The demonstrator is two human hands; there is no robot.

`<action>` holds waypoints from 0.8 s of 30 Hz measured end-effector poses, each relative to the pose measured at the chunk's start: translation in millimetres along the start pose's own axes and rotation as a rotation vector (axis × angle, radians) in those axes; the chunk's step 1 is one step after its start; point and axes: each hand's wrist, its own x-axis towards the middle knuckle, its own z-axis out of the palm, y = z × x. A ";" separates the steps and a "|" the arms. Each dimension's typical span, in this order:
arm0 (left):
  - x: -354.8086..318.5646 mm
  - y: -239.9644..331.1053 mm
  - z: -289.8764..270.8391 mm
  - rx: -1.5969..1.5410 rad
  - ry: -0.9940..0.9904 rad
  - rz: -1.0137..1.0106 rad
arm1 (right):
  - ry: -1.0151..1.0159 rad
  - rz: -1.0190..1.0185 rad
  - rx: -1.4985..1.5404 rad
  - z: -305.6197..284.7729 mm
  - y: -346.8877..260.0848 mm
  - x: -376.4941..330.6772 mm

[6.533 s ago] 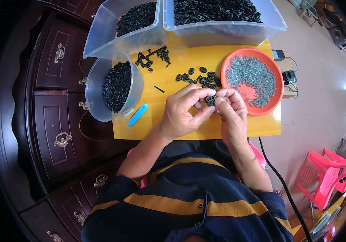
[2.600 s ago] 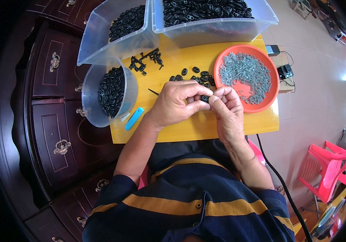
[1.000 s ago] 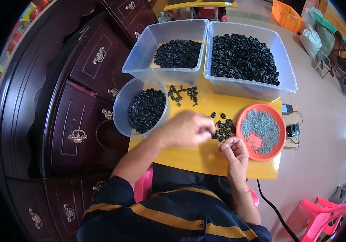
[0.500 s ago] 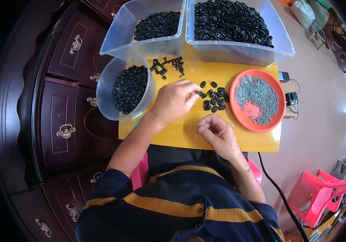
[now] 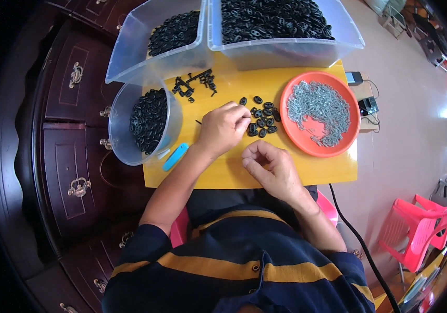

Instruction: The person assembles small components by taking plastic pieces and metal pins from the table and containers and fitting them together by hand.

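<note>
My left hand (image 5: pixel 224 128) is over the middle of the yellow table, its fingers pinched together at the left edge of a loose group of small black oval pieces with two holes (image 5: pixel 262 121). Whatever sits between those fingertips is hidden. Closer to my body, my right hand (image 5: pixel 274 171) is curled with thumb and forefinger together; I cannot make out anything inside it. Right of the black pieces stands a round orange plate (image 5: pixel 289 136) heaped with small silvery metal pins (image 5: pixel 321 107).
Two clear plastic bins (image 5: pixel 291 46) of black pieces stand at the back, with a round clear tub (image 5: pixel 174 112) at left. Black branching plastic bits (image 5: pixel 195 83) lie before the bins. A blue-handled tool (image 5: pixel 175 157) lies beside my left forearm. Dark drawers (image 5: pixel 72 172) flank the table.
The view has shifted, so the table appears higher and further left. My left hand has drawn back slightly toward my right hand. The blue tool has come into fuller view.
</note>
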 end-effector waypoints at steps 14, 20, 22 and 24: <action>3.2 54.0 -30.2 -0.398 -0.104 0.112 | 0.074 0.226 1.063 -15.9 1.5 5.9; 6.9 56.0 -26.2 -0.432 -0.134 0.144 | 0.102 0.254 1.157 -18.3 1.4 5.4; 6.8 53.8 -26.3 -0.423 -0.143 0.156 | 0.097 0.241 1.172 -19.2 3.7 6.2; 6.7 53.0 -27.3 -0.415 -0.151 0.167 | 0.091 0.227 1.186 -19.5 7.9 7.0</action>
